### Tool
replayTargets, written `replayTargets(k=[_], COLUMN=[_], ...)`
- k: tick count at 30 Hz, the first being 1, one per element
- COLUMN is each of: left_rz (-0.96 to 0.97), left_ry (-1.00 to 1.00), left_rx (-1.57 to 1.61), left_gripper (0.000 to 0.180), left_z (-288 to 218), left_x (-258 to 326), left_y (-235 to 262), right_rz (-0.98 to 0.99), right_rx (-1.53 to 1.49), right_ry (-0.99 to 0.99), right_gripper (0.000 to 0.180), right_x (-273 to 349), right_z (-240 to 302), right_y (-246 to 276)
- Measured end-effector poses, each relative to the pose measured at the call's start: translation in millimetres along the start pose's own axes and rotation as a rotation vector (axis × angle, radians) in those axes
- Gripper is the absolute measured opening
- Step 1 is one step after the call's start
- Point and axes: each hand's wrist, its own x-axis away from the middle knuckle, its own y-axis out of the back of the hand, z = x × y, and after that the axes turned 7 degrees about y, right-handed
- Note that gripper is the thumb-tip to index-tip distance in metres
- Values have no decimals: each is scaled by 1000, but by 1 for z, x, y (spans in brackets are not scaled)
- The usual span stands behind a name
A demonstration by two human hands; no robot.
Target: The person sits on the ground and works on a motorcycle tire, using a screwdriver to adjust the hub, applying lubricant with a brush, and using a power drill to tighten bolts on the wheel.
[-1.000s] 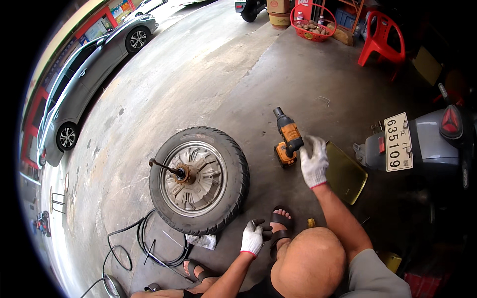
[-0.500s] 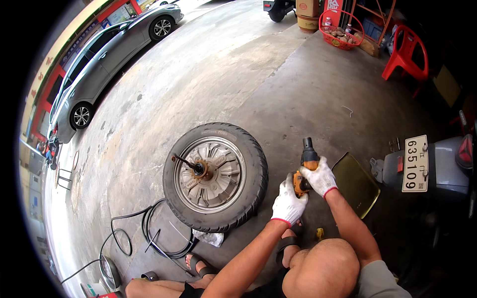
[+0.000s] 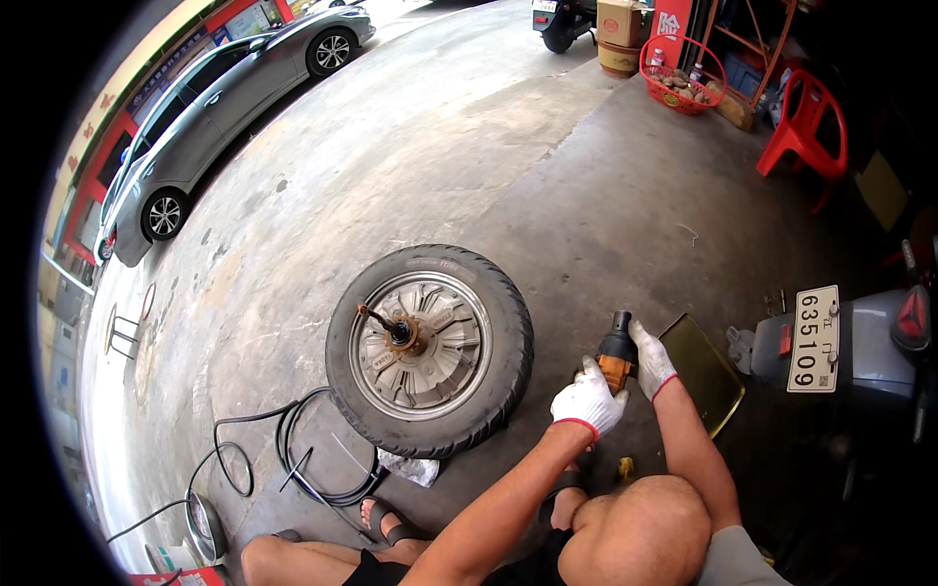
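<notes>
Both my hands wear white work gloves with red cuffs. My left hand [image 3: 589,397] is closed round the orange and black cordless impact wrench [image 3: 616,363], whose black socket end points away from me. My right hand [image 3: 652,360] lies along the tool's right side with its fingers stretched out; whether it touches the tool I cannot tell. To the left of my hands a scooter wheel [image 3: 426,430] with a black tyre and a silver hub lies on the floor. A greasy axle [image 3: 400,333] stands up from its hub, and a bundle of wires comes out at the axle's tip.
A black hose [image 3: 283,441] lies coiled left of my feet. At my right are a dark yellow tray [image 3: 700,369] and a scooter's rear end [image 3: 873,332]. A red chair [image 3: 809,127] and a red basket [image 3: 681,90] stand farther back. A grey car [image 3: 220,107] is parked far left.
The impact wrench has come nearer to me and slightly right. My right hand has shifted from gripping its body to lying along its side with fingers straightened.
</notes>
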Motion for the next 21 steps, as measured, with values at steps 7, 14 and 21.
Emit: replayTargets(k=[7, 14, 21], left_rz=[39, 11, -95], left_ry=[57, 43, 24], left_rx=[44, 13, 36], left_gripper=[97, 98, 95], left_z=[-2, -4, -1], left_x=[11, 3, 5], left_y=[2, 3, 0], right_rz=[-197, -279, -261], right_rx=[-13, 176, 988], right_ry=[30, 218, 417], right_gripper=[43, 27, 30], right_x=[-93, -99, 60], right_z=[-10, 17, -75], right_y=[-14, 90, 162])
